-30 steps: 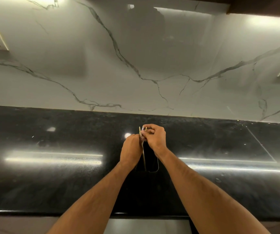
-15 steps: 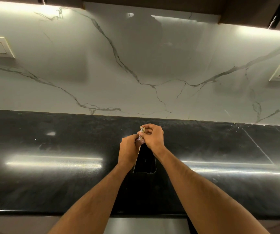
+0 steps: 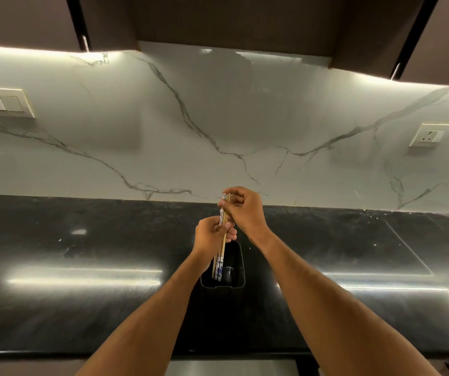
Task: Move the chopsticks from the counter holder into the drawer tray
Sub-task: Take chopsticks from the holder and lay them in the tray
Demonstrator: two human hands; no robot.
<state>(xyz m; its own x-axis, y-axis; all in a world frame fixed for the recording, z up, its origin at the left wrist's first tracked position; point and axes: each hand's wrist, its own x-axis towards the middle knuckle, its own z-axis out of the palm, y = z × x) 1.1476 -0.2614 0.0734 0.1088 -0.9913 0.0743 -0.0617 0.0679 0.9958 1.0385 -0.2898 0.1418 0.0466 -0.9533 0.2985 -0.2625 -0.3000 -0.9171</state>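
Head view, sole view available. Left hand (image 3: 212, 237) raised above the black countertop (image 3: 82, 253), fingers and thumb curled tight around the middle of a bundle of chopsticks (image 3: 222, 248); no gap visible between fingers and sticks. Right hand (image 3: 245, 210) higher and just behind, fingertips and thumb pinched on the upper ends of the same bundle, remaining fingers curled in toward the palm. Both hands closed on the sticks, close together, knuckles nearly touching. Chopsticks near upright, leaning slightly left at the bottom; pale wood shafts, at least one with blue-and-white patterning. Exact count not determinable. Lower tips inside the mouth of the black rectangular holder (image 3: 223, 272), close to its left inner wall; contact with the holder floor not discernible. Small dark rounded item noted inside the holder beside the tips, identity unclear. Holder standing on the countertop, between the two forearms, near the front edge. Drawer tray not in frame. White marble backsplash (image 3: 217, 118) with grey veining behind the counter. Switch panel (image 3: 1, 103) mounted on it at left, power socket (image 3: 430, 134) at right. Dark upper cabinets (image 3: 231, 20) along the top, lit strip beneath them. Bright light reflections on the polished counter either side of the arms.
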